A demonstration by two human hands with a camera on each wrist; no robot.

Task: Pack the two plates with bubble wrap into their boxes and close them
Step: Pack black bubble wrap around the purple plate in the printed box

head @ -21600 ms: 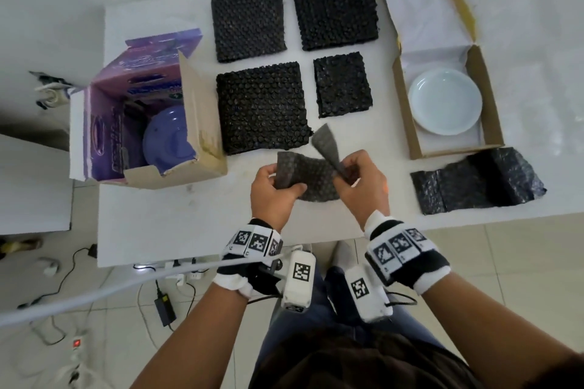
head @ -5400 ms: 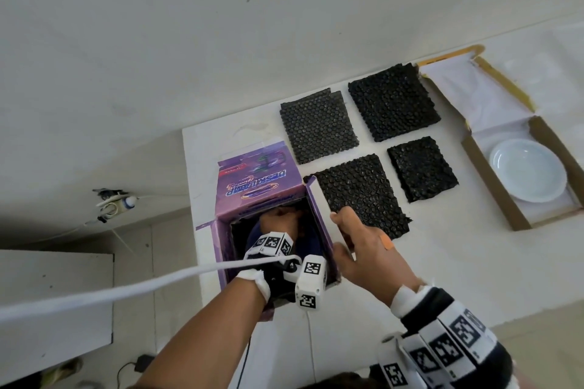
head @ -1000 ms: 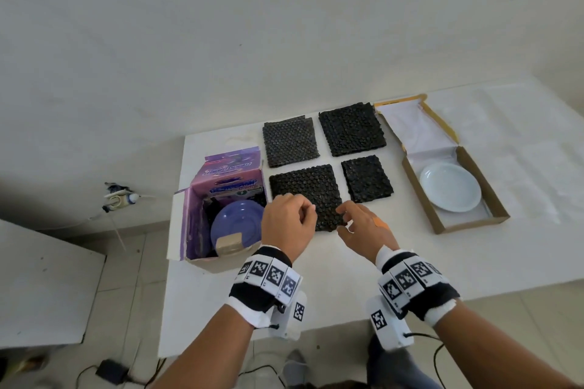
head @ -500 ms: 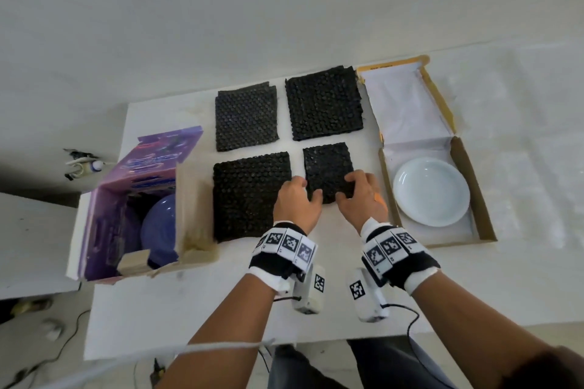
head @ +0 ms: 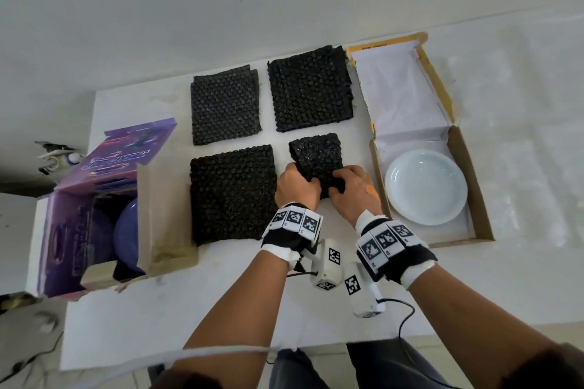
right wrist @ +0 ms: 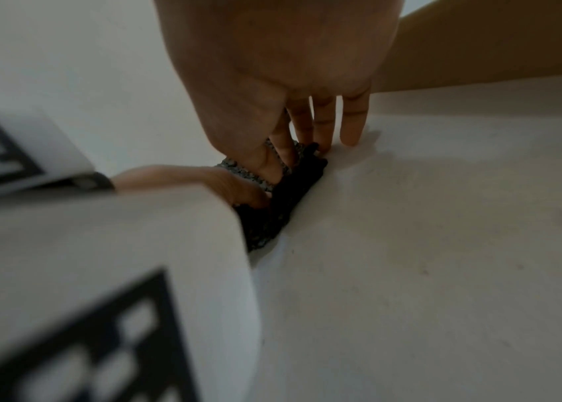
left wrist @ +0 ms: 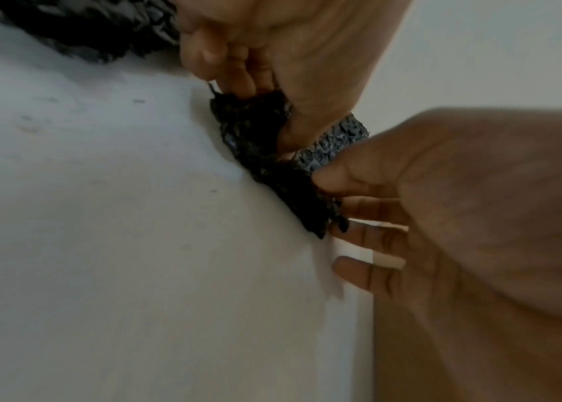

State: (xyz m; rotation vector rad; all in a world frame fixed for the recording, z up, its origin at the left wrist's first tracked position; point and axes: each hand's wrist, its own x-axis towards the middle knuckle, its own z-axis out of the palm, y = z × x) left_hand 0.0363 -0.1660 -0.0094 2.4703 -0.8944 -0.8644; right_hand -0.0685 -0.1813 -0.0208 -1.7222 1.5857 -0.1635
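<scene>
Fingers (head: 314,181) of both hands are largely hidden under the near edge of the small bubble wrap sheet (head: 317,156), which is pinched by the left hand (head: 295,188) and the right hand (head: 352,193). The sheet is lifted at that edge on the worktop (head: 221,309), between the larger sheet (head: 232,193) and the brown box (head: 483,199) holding the white plate (head: 425,186).
</scene>
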